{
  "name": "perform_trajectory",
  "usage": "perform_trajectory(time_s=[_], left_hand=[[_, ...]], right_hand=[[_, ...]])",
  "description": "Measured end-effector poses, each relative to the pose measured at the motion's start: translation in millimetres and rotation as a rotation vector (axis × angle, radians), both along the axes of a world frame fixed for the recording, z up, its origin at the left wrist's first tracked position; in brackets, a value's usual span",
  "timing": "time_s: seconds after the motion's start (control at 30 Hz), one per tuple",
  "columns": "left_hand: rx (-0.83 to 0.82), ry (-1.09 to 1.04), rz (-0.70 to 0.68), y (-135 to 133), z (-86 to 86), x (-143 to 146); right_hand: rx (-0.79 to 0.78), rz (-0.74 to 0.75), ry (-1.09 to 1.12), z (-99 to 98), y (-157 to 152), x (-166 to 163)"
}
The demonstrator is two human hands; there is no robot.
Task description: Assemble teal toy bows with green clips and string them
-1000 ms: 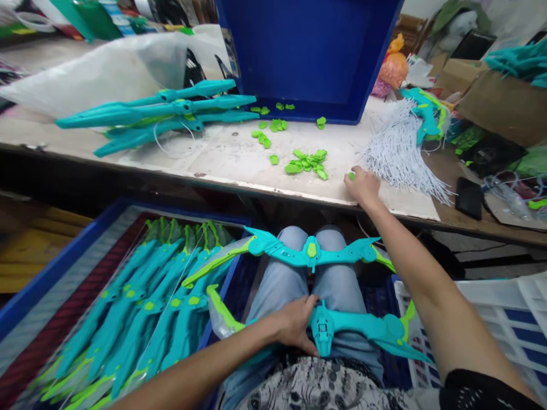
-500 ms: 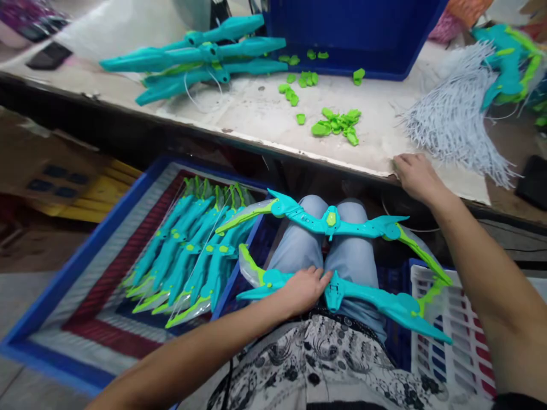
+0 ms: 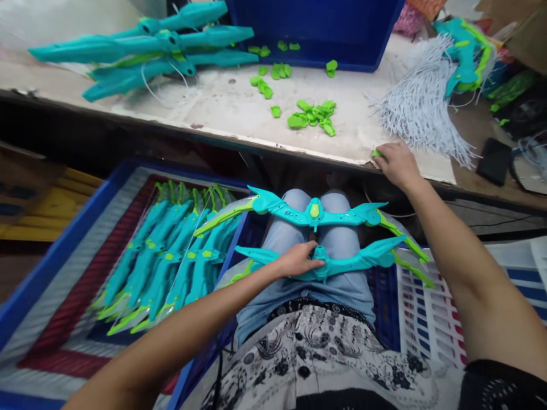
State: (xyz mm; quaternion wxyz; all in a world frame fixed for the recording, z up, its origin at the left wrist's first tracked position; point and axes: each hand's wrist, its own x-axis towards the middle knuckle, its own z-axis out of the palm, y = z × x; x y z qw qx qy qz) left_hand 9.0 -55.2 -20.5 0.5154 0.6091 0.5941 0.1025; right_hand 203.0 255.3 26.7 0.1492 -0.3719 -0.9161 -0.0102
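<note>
Across my lap lie two turquoise toy bows with lime-green limb ends. My left hand [image 3: 299,259] is closed around the nearer toy bow [image 3: 356,263], just left of its middle block. The farther toy bow [image 3: 342,218] rests on my knees, with a green cap [image 3: 315,210] at its centre. At the table's front edge, my right hand [image 3: 398,164] pinches a small green plastic cap [image 3: 376,154]. A loose pile of similar green caps [image 3: 314,115] lies on the table to the left of that hand.
A blue crate [image 3: 128,171] on my left holds several finished-looking bows [image 3: 171,250]. On the table [image 3: 222,117] are stacked turquoise bow parts [image 3: 166,42], a blue bin [image 3: 316,34], a bundle of white strings [image 3: 421,94] and a black phone-like object [image 3: 494,161]. A white basket [image 3: 431,319] stands right.
The nearer bow has turned over in my left hand, its turquoise tips now pointing away from me. A green cap now shows at my right fingertips. The whole view has shifted right.
</note>
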Motion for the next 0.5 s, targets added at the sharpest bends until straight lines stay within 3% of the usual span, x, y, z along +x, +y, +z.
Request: perform_trajectory(time_s=[0.1,0.17,0.23,0.33,0.4,0.5], left_hand=[[-0.070,-0.147,-0.001,12,-5.8,-9],[-0.141,-0.258,-0.006,16,-8.0,-13],[-0.215,-0.372,0.008,18,-10.4,-16],[-0.306,-0.487,0.036,21,-15.0,-19],[-0.324,-0.513,0.038,23,-16.9,-21],[-0.283,-0.458,-0.011,22,-13.2,-19]], right_hand=[[-0.017,-0.048,0.144,11.8,-20,-4],[-0.045,0.000,0.281,21.2,-58,-8],[-0.120,0.140,0.380,23.3,-114,-10],[-0.252,0.378,0.333,5.4,-206,-7],[-0.283,0.363,0.279,-14.4,-251,2],[-0.279,0.251,0.299,-33.8,-279,17]])
